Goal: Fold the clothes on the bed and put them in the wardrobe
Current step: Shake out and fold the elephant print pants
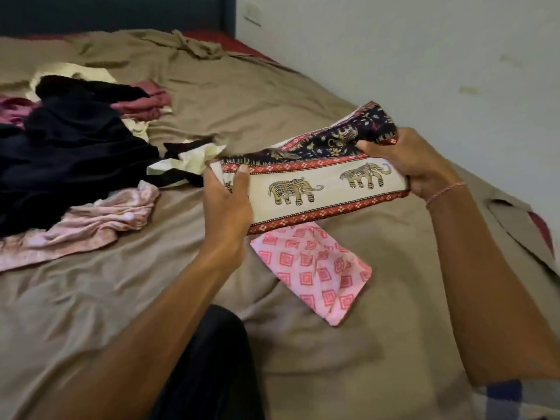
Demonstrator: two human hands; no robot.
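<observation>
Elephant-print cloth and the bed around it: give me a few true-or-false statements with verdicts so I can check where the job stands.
1. The left hand and right hand grip opposite ends of the elephant-print cloth. True.
2. The pink diamond-print garment is draped over the elephant-print cloth. False: it lies on the tan bed sheet, partly under the held cloth's near edge.
3. A dark clothes pile lies unfolded on the left of the bed. True.
4. The right wrist is bare. False: it wears a thin pink thread band.
</observation>
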